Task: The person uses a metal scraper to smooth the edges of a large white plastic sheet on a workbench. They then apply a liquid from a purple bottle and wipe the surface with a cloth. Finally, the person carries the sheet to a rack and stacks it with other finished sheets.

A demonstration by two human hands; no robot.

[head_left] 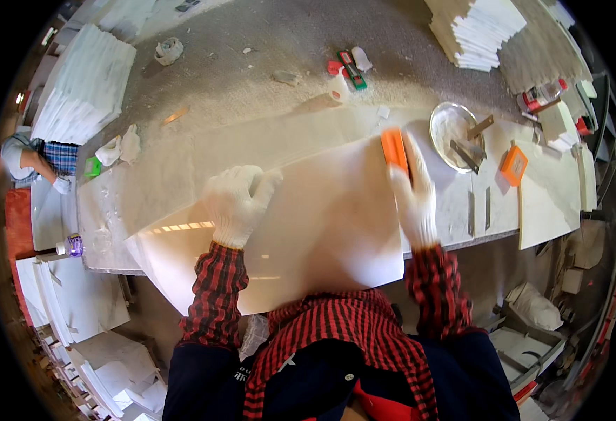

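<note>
A glossy white stone slab [322, 224] lies in front of me, its near edge overhanging the table. My left hand [238, 200], in a white knit glove, is at the slab's far left edge, thumb apart and fingers curled over the edge; the fingertips are hidden. My right hand [415, 193], gloved too, is closed around an orange sanding block [393, 151] at the slab's far right edge. Right of that hand stands a round metal bowl [443, 126] of whitish material with scrapers [466, 156] in it. Another orange block [514, 165] lies farther right.
Stacked white slabs [83, 84] rise at the far left, more [483, 31] at the far right. Two thin metal blades [471, 212] lie near the table's front edge. A green-and-red tool [352, 70] and a white bottle [338, 88] are at the back. Another person [38, 158] works at left.
</note>
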